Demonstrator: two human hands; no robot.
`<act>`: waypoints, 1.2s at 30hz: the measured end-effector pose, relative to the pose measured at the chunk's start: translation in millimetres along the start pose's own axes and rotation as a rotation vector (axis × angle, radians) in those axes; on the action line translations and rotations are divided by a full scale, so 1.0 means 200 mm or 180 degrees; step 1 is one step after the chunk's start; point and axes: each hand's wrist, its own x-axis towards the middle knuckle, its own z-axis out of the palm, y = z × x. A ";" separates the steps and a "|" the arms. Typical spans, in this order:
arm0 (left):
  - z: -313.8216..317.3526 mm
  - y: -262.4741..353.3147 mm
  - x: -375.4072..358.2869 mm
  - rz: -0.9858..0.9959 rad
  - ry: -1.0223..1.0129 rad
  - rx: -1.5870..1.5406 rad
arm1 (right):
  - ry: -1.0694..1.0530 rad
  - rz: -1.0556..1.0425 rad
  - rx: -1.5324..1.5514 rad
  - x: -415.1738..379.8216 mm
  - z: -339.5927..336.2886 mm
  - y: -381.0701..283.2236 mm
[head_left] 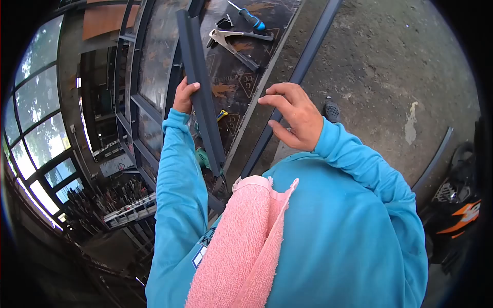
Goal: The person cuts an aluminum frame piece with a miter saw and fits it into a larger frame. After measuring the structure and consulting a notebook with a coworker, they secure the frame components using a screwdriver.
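My left hand (184, 96) is wrapped round the side of a dark grey metal profile (197, 77), thumb lying over its edge. The profile slants across the work table, its lower end near my body. My right hand (299, 119) has its fingers bent and apart, thumb separate from them. It overlaps a longer dark metal bar (314, 43) that runs diagonally along the table's edge. Beyond the profile lie a silver plier-like tool (233, 45) with two long handles and a blue-and-black screwdriver (251, 19).
The table top (213, 15) is a dark printed board. A yellow-handled tool (222, 115) and a green tool (202, 158) sit beside the profile. Dark metal framing (134, 56) stands left. A pink towel (241, 231) hangs over my chest. Another bar (434, 159) lies at right.
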 end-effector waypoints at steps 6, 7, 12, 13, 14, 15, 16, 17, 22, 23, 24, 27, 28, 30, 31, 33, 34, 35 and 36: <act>0.33 0.33 -0.23 0.0648 -0.1888 0.3145 | -0.1366 -0.0536 -0.2200 0.25 0.00 -0.21; 0.34 0.30 -0.24 0.1018 -0.2002 0.3390 | -0.1851 -0.0086 -0.1856 0.25 0.02 -0.21; 0.24 0.22 -0.17 0.1397 -0.1766 0.3775 | -0.2444 0.0756 -0.0817 0.24 0.17 0.01; 0.18 0.16 -0.16 0.1737 -0.1215 0.3681 | -0.2351 0.0992 -0.0696 0.24 0.24 0.03; 0.10 0.08 -0.14 0.2063 -0.0674 0.3570 | -0.2240 0.1237 -0.0575 0.25 0.30 0.04; 0.02 -0.01 -0.12 0.2371 -0.0127 0.3445 | -0.2115 0.1477 -0.0454 0.25 0.36 0.06; -0.03 -0.08 -0.12 0.2168 0.0145 0.3162 | -0.1916 0.1557 -0.0266 0.23 0.42 0.09; -0.06 -0.18 -0.09 0.2099 0.0432 0.2890 | -0.1883 0.1628 -0.0250 0.23 0.47 0.11; -0.06 -0.41 0.05 0.2088 0.1402 0.2262 | -0.1832 0.2164 0.0034 0.25 0.66 0.15; -0.07 -0.42 0.08 0.2107 0.1325 0.2278 | -0.1799 0.2249 0.0117 0.25 0.69 0.15; -0.10 -0.44 0.11 0.2127 0.1248 0.2297 | -0.1735 0.2165 0.0082 0.25 0.71 0.16; -0.15 -0.46 0.20 0.2252 0.1194 0.2262 | -0.1565 0.2172 0.0187 0.26 0.76 0.21; -0.17 -0.46 0.23 0.2239 0.1182 0.2285 | -0.1601 0.2201 0.0173 0.28 0.77 0.22; -0.21 -0.47 0.30 0.2313 0.1260 0.2315 | -0.1677 0.2268 0.0156 0.34 0.79 0.25; -0.22 -0.48 0.31 0.2311 0.1268 0.2300 | -0.1678 0.2275 0.0124 0.36 0.80 0.26; -0.25 -0.50 0.35 0.2317 0.1301 0.2289 | -0.1677 0.2261 0.0065 0.39 0.81 0.28; -0.26 -0.49 0.36 0.2367 0.1344 0.2336 | -0.1655 0.2189 0.0077 0.39 0.81 0.30; -0.25 -0.50 0.36 0.2400 0.1374 0.2306 | -0.1645 0.2212 0.0147 0.39 0.80 0.30; -0.23 -0.49 0.36 0.2436 0.1404 0.2273 | -0.1632 0.2234 0.0214 0.39 0.79 0.29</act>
